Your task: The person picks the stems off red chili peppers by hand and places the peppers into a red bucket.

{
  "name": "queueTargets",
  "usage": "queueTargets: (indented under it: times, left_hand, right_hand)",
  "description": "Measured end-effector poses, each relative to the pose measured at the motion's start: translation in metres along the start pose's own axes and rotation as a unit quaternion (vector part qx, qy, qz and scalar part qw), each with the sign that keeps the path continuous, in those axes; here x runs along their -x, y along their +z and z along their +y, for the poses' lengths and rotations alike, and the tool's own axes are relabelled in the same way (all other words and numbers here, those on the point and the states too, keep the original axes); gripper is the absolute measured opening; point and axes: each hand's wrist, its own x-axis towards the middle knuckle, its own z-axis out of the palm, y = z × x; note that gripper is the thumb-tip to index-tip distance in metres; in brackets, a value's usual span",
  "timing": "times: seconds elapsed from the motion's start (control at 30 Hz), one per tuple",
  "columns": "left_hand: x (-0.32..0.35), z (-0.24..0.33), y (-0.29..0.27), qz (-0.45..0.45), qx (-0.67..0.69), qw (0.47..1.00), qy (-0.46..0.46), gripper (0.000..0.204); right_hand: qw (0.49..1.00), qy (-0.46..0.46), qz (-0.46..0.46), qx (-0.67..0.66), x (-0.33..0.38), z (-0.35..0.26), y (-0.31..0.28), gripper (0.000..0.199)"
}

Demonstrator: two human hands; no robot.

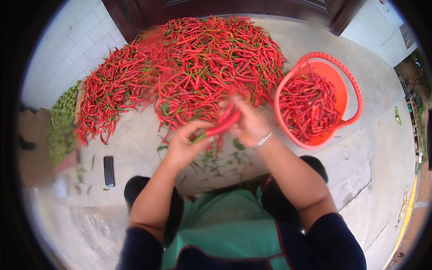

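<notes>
Between my hands is a long red chili pepper [223,125] with a green stem. My left hand [183,143] pinches it at the stem end. The fingers of my right hand [251,122] close around its red part, slightly blurred; whether they hold more than one pepper I cannot tell. Just beyond my hands spreads a large heap of red chili peppers [211,58], many with green stems on. To the right stands a pinkish-red plastic basket [342,87] with an arched handle, partly filled with red peppers [310,103].
Loose green stems and leaves [216,164] lie on the concrete floor below my hands. A black phone [109,171] rests on the floor at left. Green round produce [64,121] is piled by the white tiled wall [85,33]. A dark wooden door [252,8] stands behind the heap.
</notes>
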Motion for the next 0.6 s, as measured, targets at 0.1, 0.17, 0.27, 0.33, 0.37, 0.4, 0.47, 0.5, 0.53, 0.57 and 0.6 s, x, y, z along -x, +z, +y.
queueTargets:
  times: [0.1,0.17,0.27,0.33,0.37,0.4,0.47,0.5,0.53,0.57,0.6]
  left_hand:
    - [-0.007,-0.009,-0.007,-0.057,0.124,0.991,-0.003,0.017]
    - [-0.01,-0.004,-0.008,-0.081,0.21,0.972,-0.07,0.015]
    - [-0.009,-0.004,0.002,-0.078,0.173,0.973,-0.128,0.021]
    - [-0.012,-0.004,0.007,-0.078,0.124,0.974,-0.175,0.023]
    - [-0.014,-0.007,0.007,-0.089,0.109,0.975,-0.171,0.025]
    - [-0.015,-0.008,0.009,-0.073,0.102,0.979,-0.158,0.023]
    - [-0.016,-0.009,0.012,-0.041,0.088,0.986,-0.133,0.021]
    - [-0.017,-0.014,0.014,-0.026,0.036,0.995,-0.094,0.019]
    - [-0.017,-0.023,0.015,-0.011,-0.017,0.998,-0.056,0.017]
    - [-0.017,-0.024,0.017,0.005,-0.07,0.997,-0.018,0.016]
    - [-0.017,-0.023,0.017,0.005,-0.11,0.993,-0.031,0.015]
  right_hand:
    - [0.998,0.015,-0.045,0.032,0.0,-0.011,-0.014,0.033]
    - [0.994,-0.023,-0.021,0.106,0.005,-0.015,-0.011,0.028]
    - [0.951,-0.032,-0.037,0.305,0.013,-0.025,-0.005,0.025]
    - [0.933,-0.067,-0.072,0.346,0.013,-0.025,-0.01,0.024]
    - [0.926,-0.109,-0.071,0.356,0.014,-0.023,-0.007,0.024]
    - [0.916,-0.15,-0.07,0.365,0.015,-0.021,-0.004,0.024]
    - [0.914,-0.15,-0.037,0.375,0.014,-0.003,-0.002,0.024]
    - [0.913,-0.15,-0.02,0.379,0.014,0.003,-0.003,0.024]
    - [0.896,-0.152,-0.023,0.417,0.015,0.004,-0.004,0.024]
    - [0.878,-0.153,-0.027,0.452,0.016,0.005,-0.004,0.024]
    - [0.859,-0.153,-0.031,0.488,0.016,0.006,-0.005,0.024]
